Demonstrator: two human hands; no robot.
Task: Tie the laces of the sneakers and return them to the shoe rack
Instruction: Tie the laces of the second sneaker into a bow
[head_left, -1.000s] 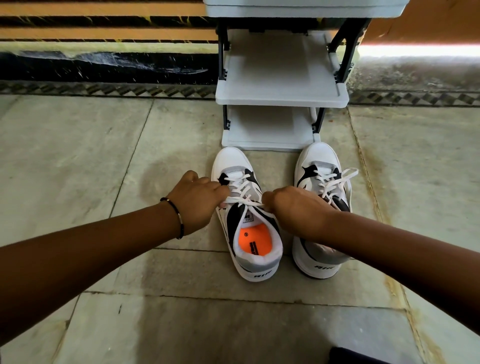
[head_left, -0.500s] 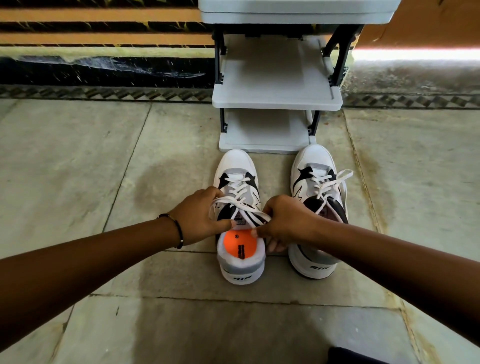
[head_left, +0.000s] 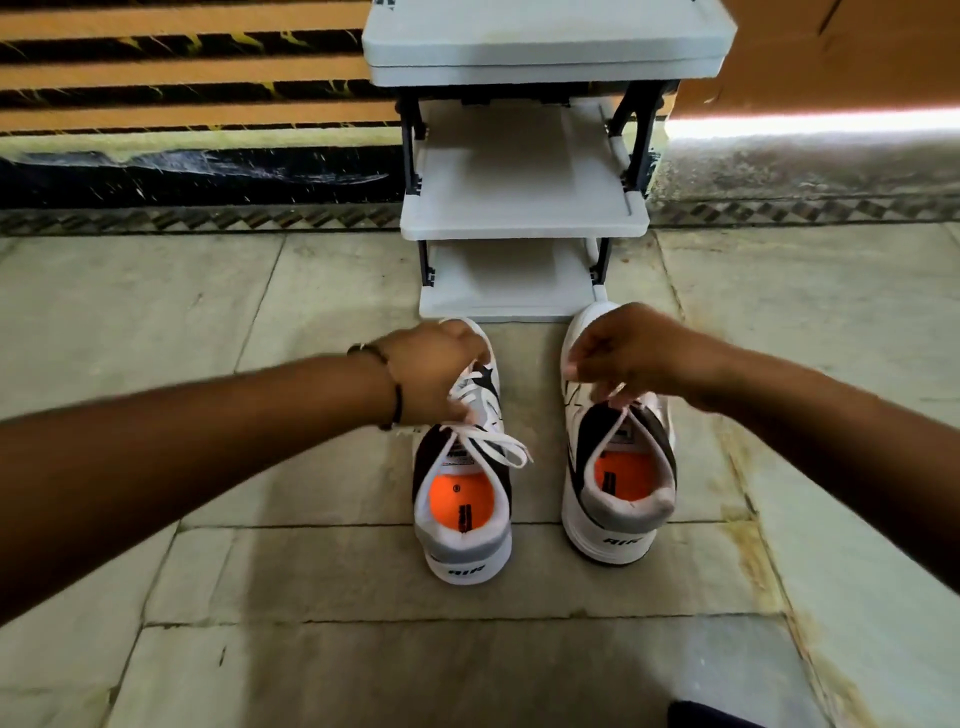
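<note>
Two white, black and grey sneakers with orange insoles stand side by side on the floor, heels toward me. The left sneaker (head_left: 464, 540) has its white laces (head_left: 485, 448) lying in loose loops over the tongue. My left hand (head_left: 434, 371) hovers over its front half, fingers curled at the laces. Over the front of the right sneaker (head_left: 618, 512) is my right hand (head_left: 631, 351), pinching that shoe's lace (head_left: 617, 410) and lifting it. The grey shoe rack (head_left: 524, 226) stands just beyond the toes, its shelves bare.
Stone floor tiles stretch left and right of the shoes. Behind the rack runs a wall with orange and black stripes (head_left: 182, 67) and a patterned border. A dark object (head_left: 717, 717) shows at the bottom edge.
My right hand left the left sneaker's laces and moved onto the right sneaker's lace. My left hand slid forward over the left sneaker, whose laces now lie in loops.
</note>
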